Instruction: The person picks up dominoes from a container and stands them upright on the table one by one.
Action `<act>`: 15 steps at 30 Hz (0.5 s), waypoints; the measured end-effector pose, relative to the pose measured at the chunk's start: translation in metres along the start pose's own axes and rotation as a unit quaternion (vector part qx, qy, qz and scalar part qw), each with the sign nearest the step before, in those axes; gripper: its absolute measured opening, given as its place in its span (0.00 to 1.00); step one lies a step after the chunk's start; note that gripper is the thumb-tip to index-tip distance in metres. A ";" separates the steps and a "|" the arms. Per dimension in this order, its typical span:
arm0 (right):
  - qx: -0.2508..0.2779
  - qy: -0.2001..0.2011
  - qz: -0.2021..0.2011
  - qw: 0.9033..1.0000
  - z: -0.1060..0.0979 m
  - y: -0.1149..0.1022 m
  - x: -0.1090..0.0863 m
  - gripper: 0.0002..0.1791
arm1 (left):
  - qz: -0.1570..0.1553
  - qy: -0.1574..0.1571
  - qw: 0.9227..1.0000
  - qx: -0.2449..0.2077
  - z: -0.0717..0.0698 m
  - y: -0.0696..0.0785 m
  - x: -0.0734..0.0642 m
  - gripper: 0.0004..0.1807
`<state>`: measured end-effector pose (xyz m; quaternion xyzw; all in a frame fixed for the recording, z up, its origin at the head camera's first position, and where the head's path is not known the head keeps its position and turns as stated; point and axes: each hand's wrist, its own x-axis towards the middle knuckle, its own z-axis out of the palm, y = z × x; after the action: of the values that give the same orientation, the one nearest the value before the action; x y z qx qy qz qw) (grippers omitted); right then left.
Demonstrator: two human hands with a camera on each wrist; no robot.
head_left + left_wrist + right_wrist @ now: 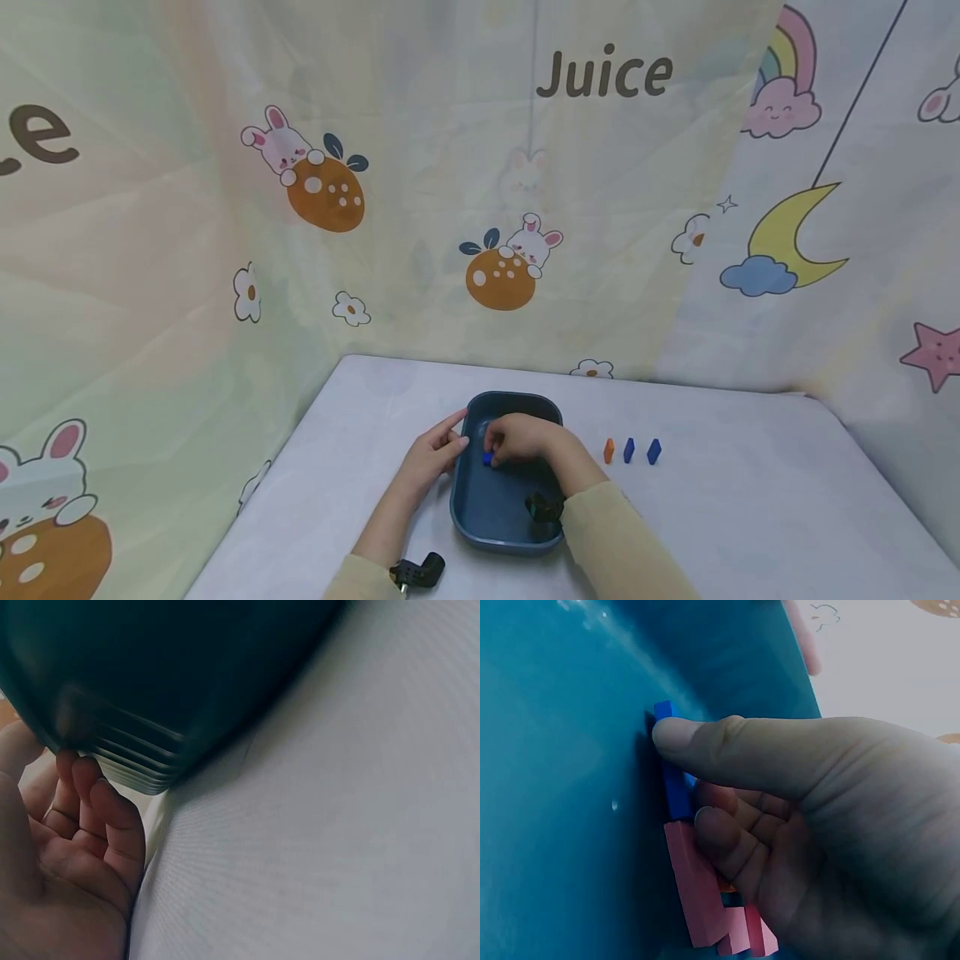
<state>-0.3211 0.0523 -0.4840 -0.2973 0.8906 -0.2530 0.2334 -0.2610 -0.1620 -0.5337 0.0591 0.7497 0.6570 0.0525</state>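
Note:
A dark blue tray (504, 500) has both hands at it. My right hand (525, 437) reaches inside and pinches a small blue block (676, 780), the thumb lying across its near face. The block stands close to the tray's side wall, in line with a pink block (697, 889). More pink pieces (739, 930) show below the fingers, and a bit of orange is mostly hidden behind them. My left hand (431, 454) rests against the tray's left side; in the left wrist view its loosely bent fingertips (88, 769) touch the outer wall just under the rim.
Right of the tray, an orange block (609, 451) and two blue blocks (629, 451) stand upright in a row on the white table (750, 500). Printed fabric (420, 167) hangs behind the table and at its left side. A wrist camera (417, 571) sits on the left wrist.

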 end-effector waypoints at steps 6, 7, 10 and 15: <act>-0.040 0.012 -0.003 0.999 0.001 -0.002 0.000 0.05 | 0.001 0.000 1.000 0.001 0.000 0.000 0.000 0.29; -0.042 0.013 -0.004 0.999 0.001 -0.002 0.000 0.05 | 0.002 0.000 1.000 0.001 0.000 0.000 0.000 0.29; -0.045 0.013 -0.006 0.999 0.001 -0.002 0.000 0.05 | 0.001 0.000 1.000 0.002 0.000 0.000 0.001 0.28; -0.045 0.012 -0.011 0.999 0.000 -0.003 -0.002 0.04 | 0.001 -0.001 1.000 0.001 0.000 -0.001 0.001 0.28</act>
<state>-0.3183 0.0518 -0.4818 -0.3147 0.9004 -0.2186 0.2061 -0.2623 -0.1620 -0.5347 0.0605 0.7503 0.6562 0.0528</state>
